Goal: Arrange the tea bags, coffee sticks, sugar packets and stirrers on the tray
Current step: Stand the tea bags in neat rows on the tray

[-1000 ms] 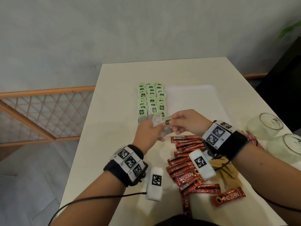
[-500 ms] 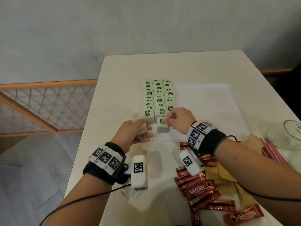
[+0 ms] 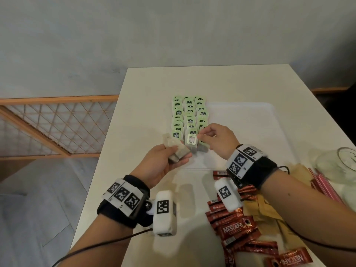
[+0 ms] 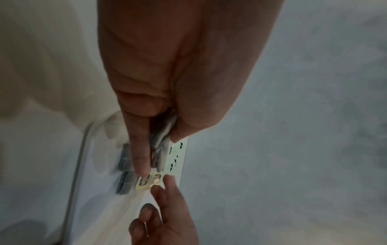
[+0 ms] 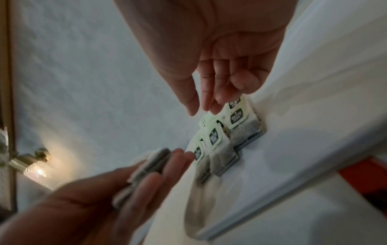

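Observation:
A white tray [image 3: 240,132] lies on the table, with green-tagged tea bags [image 3: 189,112] in three columns along its left side. My left hand [image 3: 173,157] grips a small stack of tea bags [image 3: 178,153] just off the tray's near left corner. My right hand [image 3: 200,136] pinches the tag of one tea bag [image 3: 191,140] at the near end of the middle column. In the right wrist view my right hand [image 5: 201,111] hovers on that tag above the tea bags [image 5: 217,144]. The left wrist view shows the stack [image 4: 161,149] held between thumb and fingers.
Red coffee sticks [image 3: 237,228] lie heaped near the table's front edge, with brown sugar packets [image 3: 265,211] beside them. Pink stirrers [image 3: 323,185] and a glass jar [image 3: 341,166] sit at the right. A wooden lattice railing [image 3: 57,128] stands left of the table.
My right hand took a tea bag from the left hand's stack and carried it to the near end of the middle column. The left hand drew back to the left.

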